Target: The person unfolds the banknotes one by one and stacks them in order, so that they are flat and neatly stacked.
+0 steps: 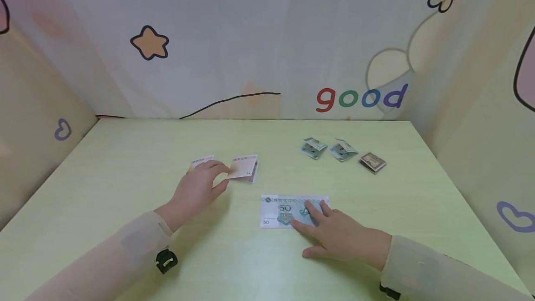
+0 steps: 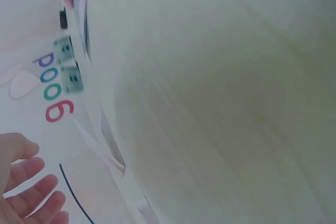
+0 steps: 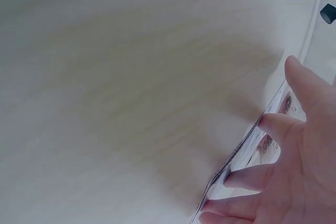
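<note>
My left hand [image 1: 198, 189] hovers beside a folded pale banknote [image 1: 243, 167], thumb and fingers apart. Its index fingertip overlaps the note's left edge; whether it touches cannot be told. The left wrist view shows those fingers [image 2: 34, 198] loosely bent with nothing between them. A second folded pale note [image 1: 203, 159] is partly hidden behind this hand. My right hand [image 1: 340, 236] rests with spread fingers on the right part of a green 50 banknote [image 1: 273, 212], which lies mostly flat. In the right wrist view, the fingertips [image 3: 244, 178] meet the note's edge [image 3: 241, 153].
Two folded green notes [image 1: 313, 148] [image 1: 343, 150] stand partly sprung up at the back right. Beside them lies a small folded brownish note [image 1: 373, 162]. Printed cloth walls [image 1: 234, 50] border the light green table [image 1: 125, 166] at the back and sides.
</note>
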A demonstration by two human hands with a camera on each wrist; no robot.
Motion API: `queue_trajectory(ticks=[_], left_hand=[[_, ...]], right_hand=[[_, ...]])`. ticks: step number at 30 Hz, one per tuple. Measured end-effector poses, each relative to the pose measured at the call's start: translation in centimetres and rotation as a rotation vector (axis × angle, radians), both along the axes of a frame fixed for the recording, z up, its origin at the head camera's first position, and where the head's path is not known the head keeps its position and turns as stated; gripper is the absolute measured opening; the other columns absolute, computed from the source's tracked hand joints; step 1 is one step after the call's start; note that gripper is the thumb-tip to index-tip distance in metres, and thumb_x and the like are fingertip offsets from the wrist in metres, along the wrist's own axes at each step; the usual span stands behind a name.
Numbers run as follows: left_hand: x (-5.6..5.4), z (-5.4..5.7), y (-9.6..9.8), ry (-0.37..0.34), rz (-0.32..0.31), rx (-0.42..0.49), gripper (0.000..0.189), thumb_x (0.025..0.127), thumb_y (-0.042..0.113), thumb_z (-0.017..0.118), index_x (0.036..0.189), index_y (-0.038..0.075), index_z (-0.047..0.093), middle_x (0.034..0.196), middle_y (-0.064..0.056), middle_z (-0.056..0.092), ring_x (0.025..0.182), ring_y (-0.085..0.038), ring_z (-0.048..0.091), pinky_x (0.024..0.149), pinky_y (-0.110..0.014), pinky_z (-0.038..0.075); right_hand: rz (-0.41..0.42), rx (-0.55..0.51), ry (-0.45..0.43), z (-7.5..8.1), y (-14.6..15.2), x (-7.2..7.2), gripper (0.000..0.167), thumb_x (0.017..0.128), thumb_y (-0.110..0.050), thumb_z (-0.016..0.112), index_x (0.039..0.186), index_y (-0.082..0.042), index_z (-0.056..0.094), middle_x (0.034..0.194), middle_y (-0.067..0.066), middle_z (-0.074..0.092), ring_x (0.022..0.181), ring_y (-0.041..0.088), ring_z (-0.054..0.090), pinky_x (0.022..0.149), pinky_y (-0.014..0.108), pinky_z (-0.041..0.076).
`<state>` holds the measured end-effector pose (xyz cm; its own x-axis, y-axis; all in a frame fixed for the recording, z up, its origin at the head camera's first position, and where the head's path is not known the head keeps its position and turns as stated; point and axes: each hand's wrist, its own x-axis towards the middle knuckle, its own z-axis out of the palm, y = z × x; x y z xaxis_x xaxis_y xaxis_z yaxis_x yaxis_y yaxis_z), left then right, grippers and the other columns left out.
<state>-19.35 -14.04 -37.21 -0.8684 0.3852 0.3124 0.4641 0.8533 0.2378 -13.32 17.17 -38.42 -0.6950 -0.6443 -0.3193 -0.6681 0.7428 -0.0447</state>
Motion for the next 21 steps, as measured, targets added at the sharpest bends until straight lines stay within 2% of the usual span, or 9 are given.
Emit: queue_trajectory(ticks=[5, 13, 16, 21], left_hand=[[-0.4, -0.2, -1.6, -0.013, 0.059, 0.044, 0.035, 0.08, 0.023, 0.074, 0.11, 0.006, 0.065, 0.116, -0.011, 0.059, 0.107, -0.031, 0.055, 0.073, -0.042, 0.052], [-1.1, -0.9, -3.5, -0.204, 0.182, 0.186, 0.051, 0.081, 0.021, 0.073, 0.124, 0.002, 0.055, 0.124, -0.018, 0.051, 0.114, -0.036, 0.047, 0.09, -0.05, 0.042], [-1.5, -1.3, -4.0, -0.245, 0.207, 0.228, 0.053, 0.081, 0.02, 0.073, 0.126, 0.0, 0.051, 0.125, -0.019, 0.049, 0.113, -0.035, 0.045, 0.093, -0.049, 0.04], [-1.9, -2.1, -4.5, -0.277, 0.223, 0.269, 0.054, 0.08, 0.018, 0.073, 0.125, -0.002, 0.05, 0.123, -0.021, 0.049, 0.108, -0.036, 0.044, 0.09, -0.049, 0.039]], right_hand=[[0.01, -0.015, -0.002, 0.1, 0.1, 0.0, 0.067, 0.089, -0.061, 0.043, 0.146, -0.027, 0.033, 0.146, 0.026, 0.027, 0.125, 0.053, 0.031, 0.093, 0.056, 0.038], [-0.003, -0.01, -0.011, -0.2, -0.1, 0.0, 0.067, 0.088, -0.063, 0.043, 0.146, -0.03, 0.033, 0.147, 0.024, 0.025, 0.126, 0.052, 0.029, 0.096, 0.055, 0.037], [-0.02, -0.002, -0.026, -0.2, -0.2, 0.0, 0.068, 0.087, -0.064, 0.044, 0.145, -0.031, 0.032, 0.148, 0.022, 0.025, 0.127, 0.051, 0.029, 0.097, 0.055, 0.036], [-0.051, 0.013, -0.053, 0.1, -0.3, -0.1, 0.068, 0.086, -0.065, 0.043, 0.145, -0.034, 0.031, 0.15, 0.018, 0.023, 0.13, 0.049, 0.027, 0.097, 0.055, 0.035]])
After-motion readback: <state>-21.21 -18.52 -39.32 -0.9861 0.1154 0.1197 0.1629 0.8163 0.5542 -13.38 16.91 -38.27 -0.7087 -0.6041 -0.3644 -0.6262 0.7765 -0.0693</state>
